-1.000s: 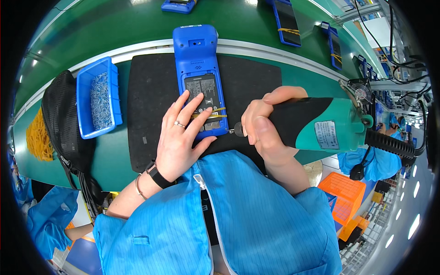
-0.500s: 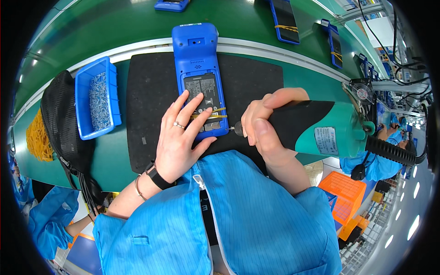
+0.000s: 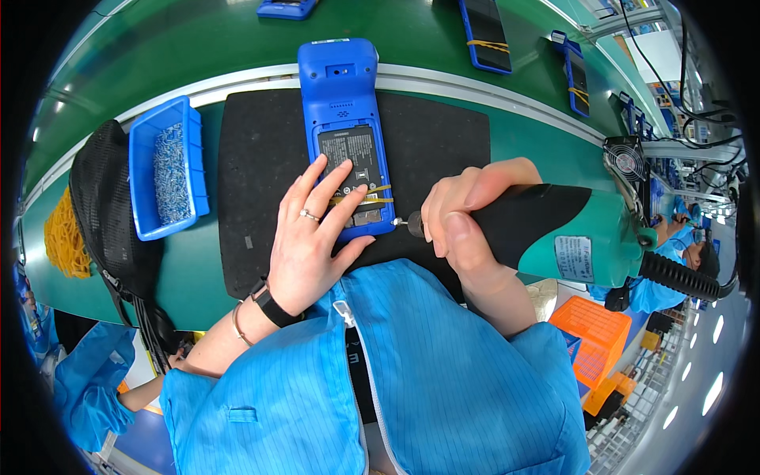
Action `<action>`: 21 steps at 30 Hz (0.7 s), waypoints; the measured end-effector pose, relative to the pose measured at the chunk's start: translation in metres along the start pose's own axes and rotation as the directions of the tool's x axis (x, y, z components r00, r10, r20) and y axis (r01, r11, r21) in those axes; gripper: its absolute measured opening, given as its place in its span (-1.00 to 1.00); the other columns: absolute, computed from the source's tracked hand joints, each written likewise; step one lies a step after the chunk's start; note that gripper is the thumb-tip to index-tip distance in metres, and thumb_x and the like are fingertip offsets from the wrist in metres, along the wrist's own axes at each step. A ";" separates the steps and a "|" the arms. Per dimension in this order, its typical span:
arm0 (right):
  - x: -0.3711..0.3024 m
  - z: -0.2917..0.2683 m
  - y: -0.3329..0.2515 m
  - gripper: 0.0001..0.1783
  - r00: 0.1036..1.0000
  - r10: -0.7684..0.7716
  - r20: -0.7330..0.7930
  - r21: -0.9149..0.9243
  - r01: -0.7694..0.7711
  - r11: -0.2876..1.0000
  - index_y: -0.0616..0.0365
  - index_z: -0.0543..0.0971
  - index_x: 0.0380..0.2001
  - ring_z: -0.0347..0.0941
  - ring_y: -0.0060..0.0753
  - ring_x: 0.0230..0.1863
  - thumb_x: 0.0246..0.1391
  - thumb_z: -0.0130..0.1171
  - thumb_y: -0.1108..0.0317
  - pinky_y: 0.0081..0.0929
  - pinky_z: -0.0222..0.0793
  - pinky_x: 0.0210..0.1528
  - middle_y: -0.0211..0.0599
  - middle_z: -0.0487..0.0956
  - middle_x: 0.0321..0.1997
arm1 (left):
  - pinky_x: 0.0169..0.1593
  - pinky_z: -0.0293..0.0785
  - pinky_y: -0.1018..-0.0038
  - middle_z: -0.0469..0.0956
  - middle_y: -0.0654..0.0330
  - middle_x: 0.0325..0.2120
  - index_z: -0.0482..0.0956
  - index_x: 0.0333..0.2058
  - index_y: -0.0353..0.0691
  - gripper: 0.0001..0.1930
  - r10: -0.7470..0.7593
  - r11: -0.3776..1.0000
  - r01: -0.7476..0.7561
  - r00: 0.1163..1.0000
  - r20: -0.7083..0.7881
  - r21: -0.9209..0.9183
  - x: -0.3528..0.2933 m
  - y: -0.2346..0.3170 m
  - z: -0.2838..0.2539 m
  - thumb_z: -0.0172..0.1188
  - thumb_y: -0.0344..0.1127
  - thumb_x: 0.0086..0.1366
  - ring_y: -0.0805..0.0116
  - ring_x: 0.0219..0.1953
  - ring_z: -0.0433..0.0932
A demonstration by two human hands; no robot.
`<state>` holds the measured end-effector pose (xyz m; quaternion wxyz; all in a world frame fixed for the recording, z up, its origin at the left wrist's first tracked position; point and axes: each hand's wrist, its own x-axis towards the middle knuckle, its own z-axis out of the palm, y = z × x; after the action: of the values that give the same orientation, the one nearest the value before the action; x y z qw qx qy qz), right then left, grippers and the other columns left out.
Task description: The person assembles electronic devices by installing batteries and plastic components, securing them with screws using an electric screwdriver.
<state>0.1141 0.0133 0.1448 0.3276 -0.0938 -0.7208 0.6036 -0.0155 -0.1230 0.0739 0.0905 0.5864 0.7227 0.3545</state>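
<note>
A blue handheld terminal [image 3: 340, 85] lies back side up on a black mat [image 3: 261, 150], its dark battery [image 3: 348, 142] exposed. Yellow rubber bands [image 3: 374, 201] cross its lower part. My left hand [image 3: 305, 249] rests on that lower end with fingers spread and stretched, covering part of the battery. In my right hand [image 3: 467, 214] is a green and black electric screwdriver [image 3: 546, 229], held nearly level with fingers wrapped round its front. Its bit points left at the terminal's lower right corner; a small pale speck shows at the tip, and contact is unclear.
Left of the mat stands a blue bin [image 3: 170, 170] of small screws, beside a black mesh bag [image 3: 115, 198] and a heap of yellow rubber bands [image 3: 67, 237]. More banded terminals [image 3: 487, 36] lie on the green belt beyond. An orange crate [image 3: 590, 336] is at lower right; co-workers sit either side.
The screwdriver's body has tipped down and shifted slightly right in my right hand. My left hand and its terminal stay put. Terminals on the far belt have slid a little left.
</note>
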 end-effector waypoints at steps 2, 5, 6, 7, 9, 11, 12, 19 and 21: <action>0.001 0.002 0.000 -0.72 1.000 -0.014 -0.022 0.040 0.015 0.999 0.07 0.24 -0.26 0.26 -0.57 -0.69 0.00 0.06 0.59 -0.53 0.27 -0.55 -0.41 0.32 -0.60 | 0.20 0.17 0.17 0.28 0.09 0.16 0.47 -0.02 -0.16 -0.35 -0.002 1.000 0.002 1.000 0.008 0.001 0.000 0.000 0.000 0.43 -0.40 -0.21 -0.01 0.25 0.15; 0.003 0.007 -0.002 -0.71 0.998 -0.012 -0.064 0.169 0.023 0.985 0.08 0.23 -0.24 0.25 -0.57 -0.70 0.01 0.07 0.54 -0.55 0.25 -0.57 -0.41 0.31 -0.61 | 0.21 0.17 0.17 0.29 0.10 0.16 0.47 -0.01 -0.15 -0.34 -0.012 1.000 0.012 1.000 0.007 0.001 -0.001 -0.001 -0.001 0.43 -0.39 -0.22 0.00 0.25 0.15; 0.004 0.008 -0.002 -0.71 0.996 -0.004 -0.091 0.230 0.025 0.973 0.08 0.23 -0.23 0.25 -0.57 -0.70 0.01 0.07 0.52 -0.55 0.24 -0.58 -0.41 0.30 -0.62 | 0.21 0.16 0.16 0.29 0.09 0.15 0.47 -0.02 -0.15 -0.35 -0.012 0.999 0.012 1.000 -0.003 -0.036 -0.001 -0.002 -0.001 0.43 -0.39 -0.22 -0.02 0.25 0.15; 0.005 0.010 -0.003 -0.70 0.993 0.007 -0.117 0.290 0.028 0.957 0.08 0.22 -0.21 0.24 -0.57 -0.71 0.02 0.07 0.50 -0.56 0.22 -0.58 -0.42 0.29 -0.63 | 0.21 0.16 0.15 0.30 0.09 0.15 0.48 -0.03 -0.15 -0.36 -0.012 0.997 0.011 1.000 -0.013 -0.074 -0.001 -0.003 -0.001 0.43 -0.38 -0.22 -0.03 0.25 0.16; 0.008 0.015 -0.010 -0.68 0.992 0.018 -0.126 0.290 0.020 0.957 0.08 0.22 -0.20 0.24 -0.56 -0.71 0.01 0.08 0.48 -0.56 0.22 -0.59 -0.42 0.29 -0.63 | 0.21 0.16 0.15 0.31 0.09 0.14 0.51 -0.09 -0.16 -0.42 -0.007 0.991 0.003 0.999 -0.031 -0.136 -0.001 -0.004 -0.004 0.43 -0.37 -0.20 -0.04 0.24 0.16; 0.009 0.020 -0.012 -0.67 0.991 0.028 -0.134 0.291 0.012 0.957 0.08 0.22 -0.18 0.23 -0.56 -0.72 0.01 0.09 0.47 -0.55 0.21 -0.59 -0.43 0.29 -0.64 | 0.21 0.16 0.14 0.32 0.09 0.13 0.54 -0.15 -0.16 -0.49 -0.005 0.981 -0.005 0.999 -0.050 -0.195 -0.001 -0.004 -0.006 0.43 -0.37 -0.18 -0.06 0.24 0.16; 0.011 0.023 -0.012 -0.65 0.993 0.020 -0.115 0.273 0.012 0.962 0.07 0.22 -0.17 0.24 -0.55 -0.71 0.01 0.10 0.47 -0.55 0.21 -0.59 -0.43 0.29 -0.64 | 0.19 0.17 0.14 0.33 0.12 0.12 0.55 -0.24 -0.14 -0.56 0.022 0.979 -0.034 0.998 -0.061 -0.200 -0.003 -0.006 -0.005 0.43 -0.35 -0.19 -0.04 0.23 0.17; 0.020 0.028 -0.006 -0.63 0.999 -0.043 -0.008 0.220 0.043 0.975 0.07 0.21 -0.13 0.26 -0.55 -0.67 0.04 0.10 0.49 -0.53 0.21 -0.57 -0.42 0.32 -0.62 | 0.15 0.23 0.21 0.46 0.14 0.00 0.54 -0.55 -0.21 -0.83 -0.021 0.986 -0.009 0.984 -0.178 -0.164 -0.010 -0.007 -0.016 0.37 -0.46 -0.14 0.01 0.16 0.26; 0.025 0.031 -0.003 -0.64 0.998 -0.059 0.003 0.256 0.056 0.965 0.07 0.21 -0.12 0.27 -0.55 -0.66 0.05 0.09 0.49 -0.53 0.21 -0.57 -0.41 0.33 -0.61 | 0.16 0.23 0.23 0.46 0.11 -0.01 0.57 -0.53 -0.22 -0.87 -0.013 1.000 0.013 0.959 -0.285 -0.001 -0.012 -0.009 -0.043 0.34 -0.50 -0.11 0.05 0.16 0.28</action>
<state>0.0781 0.0008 0.1549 0.3504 -0.0268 -0.6412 0.6822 -0.0429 -0.1517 0.0963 -0.0123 0.5246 0.7321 0.4344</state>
